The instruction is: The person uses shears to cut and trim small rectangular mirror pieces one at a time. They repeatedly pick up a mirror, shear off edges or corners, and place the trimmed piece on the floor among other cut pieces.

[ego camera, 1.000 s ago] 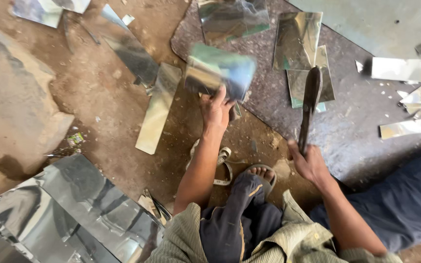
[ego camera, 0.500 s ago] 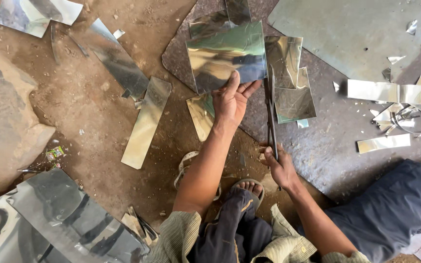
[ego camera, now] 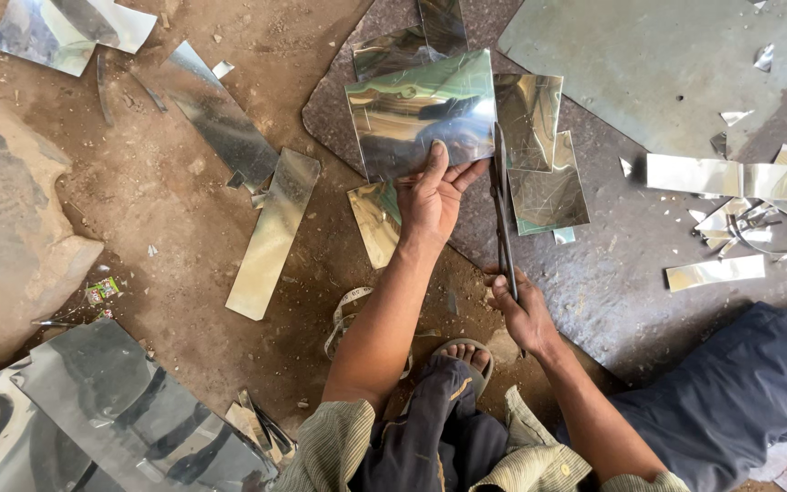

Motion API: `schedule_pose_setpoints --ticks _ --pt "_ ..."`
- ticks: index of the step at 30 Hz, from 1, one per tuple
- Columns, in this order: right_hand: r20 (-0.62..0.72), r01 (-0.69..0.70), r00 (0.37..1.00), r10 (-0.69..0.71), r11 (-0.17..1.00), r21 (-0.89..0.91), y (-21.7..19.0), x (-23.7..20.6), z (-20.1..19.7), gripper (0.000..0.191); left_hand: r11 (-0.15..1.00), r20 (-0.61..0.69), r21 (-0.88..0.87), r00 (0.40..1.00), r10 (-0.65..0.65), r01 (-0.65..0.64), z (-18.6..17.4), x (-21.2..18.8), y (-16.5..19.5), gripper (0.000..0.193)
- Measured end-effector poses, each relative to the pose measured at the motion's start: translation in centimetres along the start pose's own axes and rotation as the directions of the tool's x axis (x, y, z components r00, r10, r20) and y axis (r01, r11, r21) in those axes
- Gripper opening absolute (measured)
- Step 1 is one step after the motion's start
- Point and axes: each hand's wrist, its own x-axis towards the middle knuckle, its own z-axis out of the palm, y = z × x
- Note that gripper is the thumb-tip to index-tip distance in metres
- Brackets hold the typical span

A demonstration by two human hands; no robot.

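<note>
— Grip check? Left hand pinches the shiny metal sheet by its lower edge, above the dark slab.
— Right hand clenches long shears beside the sheet; blade tips hard to make out.

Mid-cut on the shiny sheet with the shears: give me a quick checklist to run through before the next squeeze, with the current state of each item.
1. Left hand grips the metal sheet at its lower edge: ok.
2. Right hand closed on the shears handles: ok.
3. Blades meet the sheet's right edge: ok.
4. Left fingers clear of the blades: not ok, fingertips lie close.
5. Bare foot away from sharp offcuts: cannot tell.
6. Cut line marked: cannot tell.
</note>
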Motion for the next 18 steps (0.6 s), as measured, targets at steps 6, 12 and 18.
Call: schedule_pose_setpoints --ticks 6,12,18 --pt "-0.105 -0.047 0.994 0.024 0.974 -0.222 0.1 0.6 0.0 0.053 1.000 -0.004 -0.008 1.000 -0.011 0.011 0.7 0.0 0.2 0.021" --pt "-0.127 0.074 0.985 -0.113 0.957 -0.280 1.4 1.1 0.1 0.055 1.000 -0.023 -0.013 0.999 -0.025 0.025 0.9 0.3 0.2 0.027" --pt "-0.152 0.194 0.955 -0.255 0.923 -0.332 2.3 1.7 0.1 0.057 1.000 0.003 0.008 1.000 -0.003 0.003 1.2 0.0 0.4 0.032"
